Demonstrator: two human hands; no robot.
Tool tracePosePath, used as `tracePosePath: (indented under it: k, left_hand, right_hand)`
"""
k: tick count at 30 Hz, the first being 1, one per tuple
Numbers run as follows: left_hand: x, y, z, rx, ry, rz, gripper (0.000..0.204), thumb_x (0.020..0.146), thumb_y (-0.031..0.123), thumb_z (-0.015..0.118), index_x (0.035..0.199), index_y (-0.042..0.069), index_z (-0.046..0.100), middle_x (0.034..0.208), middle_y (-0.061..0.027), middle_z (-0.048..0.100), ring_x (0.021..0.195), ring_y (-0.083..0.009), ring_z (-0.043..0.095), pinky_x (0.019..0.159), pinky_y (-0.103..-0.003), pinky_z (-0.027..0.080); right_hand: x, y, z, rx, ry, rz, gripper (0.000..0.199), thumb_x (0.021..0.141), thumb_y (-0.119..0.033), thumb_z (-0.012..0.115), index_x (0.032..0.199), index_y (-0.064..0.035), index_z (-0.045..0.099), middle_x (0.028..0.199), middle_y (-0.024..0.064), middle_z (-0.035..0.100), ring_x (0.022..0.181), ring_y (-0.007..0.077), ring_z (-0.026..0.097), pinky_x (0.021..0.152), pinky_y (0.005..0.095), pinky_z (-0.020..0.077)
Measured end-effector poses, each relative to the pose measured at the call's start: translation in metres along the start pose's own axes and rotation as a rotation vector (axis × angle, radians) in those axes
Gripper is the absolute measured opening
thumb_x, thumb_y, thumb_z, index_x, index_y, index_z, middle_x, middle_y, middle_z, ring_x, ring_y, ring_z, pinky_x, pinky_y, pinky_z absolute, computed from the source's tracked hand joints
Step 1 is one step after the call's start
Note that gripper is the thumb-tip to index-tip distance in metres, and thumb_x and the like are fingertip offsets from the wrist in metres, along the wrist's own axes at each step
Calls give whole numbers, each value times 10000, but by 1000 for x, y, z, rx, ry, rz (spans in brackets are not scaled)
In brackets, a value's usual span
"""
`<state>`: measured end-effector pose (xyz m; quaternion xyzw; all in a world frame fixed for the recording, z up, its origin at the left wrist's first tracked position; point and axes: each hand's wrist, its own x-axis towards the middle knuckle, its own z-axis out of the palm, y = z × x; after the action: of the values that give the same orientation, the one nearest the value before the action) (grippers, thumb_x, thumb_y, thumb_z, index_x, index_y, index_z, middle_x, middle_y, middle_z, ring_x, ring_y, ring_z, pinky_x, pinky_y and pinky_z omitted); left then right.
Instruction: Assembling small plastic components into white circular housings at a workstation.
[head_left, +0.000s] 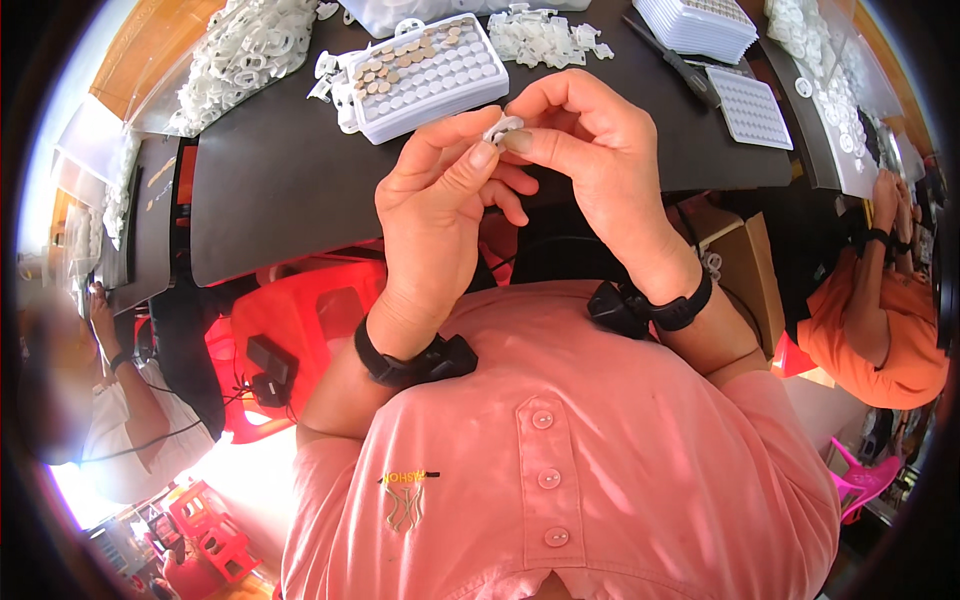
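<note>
Between the fingertips of both hands sits a small white plastic part [503, 128], held above the near part of the dark table. My left hand [440, 190] pinches it with thumb and forefinger, the other fingers curled loosely. From the other side my right hand [600, 150] grips the same part with thumb and forefinger. Just beyond my left hand is a stack of white trays [430, 110]; its top tray has round pockets, some holding small tan discs [400, 62]. Loose white plastic parts [548, 40] lie in a pile behind my right hand.
A big heap of white parts [245, 65] is at the far left. At the far right are stacked white trays [697, 28], a black-handled tool [680, 68] and a single pocketed tray [750, 108]. Co-workers sit on both sides, one in an orange shirt [880, 330]. A red chair [300, 330] stands by the table.
</note>
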<state>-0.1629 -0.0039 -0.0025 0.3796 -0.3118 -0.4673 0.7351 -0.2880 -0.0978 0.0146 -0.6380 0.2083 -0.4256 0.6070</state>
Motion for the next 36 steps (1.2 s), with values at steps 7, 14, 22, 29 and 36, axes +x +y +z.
tracePosePath:
  k: [7,14,22,29,36]
  left_hand:
    - [0,-2,-1,353,163,275,181,944,-25,620,1108,-78,678,949,-155,710,753,-182,682,569,-255,514]
    - [0,-3,-4,425,162,262,128,914,-13,675,1031,-5,726,844,-47,711,662,-69,629,524,-183,463]
    - [-1,-8,-2,600,154,298,99,929,-17,651,1021,-21,689,798,-68,712,624,-71,617,509,-183,435]
    - [-1,-15,-4,743,126,380,92,927,-34,642,1012,-20,673,795,-58,706,657,-65,624,535,-186,450]
    - [3,-17,-3,692,94,345,96,918,-52,625,1004,-34,665,817,-66,704,678,-77,637,575,-208,492]
  right_hand:
    - [-4,12,4,-76,10,-152,116,859,66,686,940,7,627,848,43,690,759,91,653,671,242,533]
    - [-8,12,4,-103,48,-68,121,856,74,690,957,22,650,844,51,701,777,95,660,705,245,557]
    - [-12,21,-1,-77,30,-116,108,841,69,706,921,14,659,827,50,702,752,92,649,682,245,547]
    - [-10,21,-8,-334,-11,-311,137,814,61,735,866,1,623,770,73,672,680,119,643,603,261,512]
    - [-9,24,-11,-291,-21,-220,117,833,40,729,890,0,636,774,66,676,705,118,649,627,253,514]
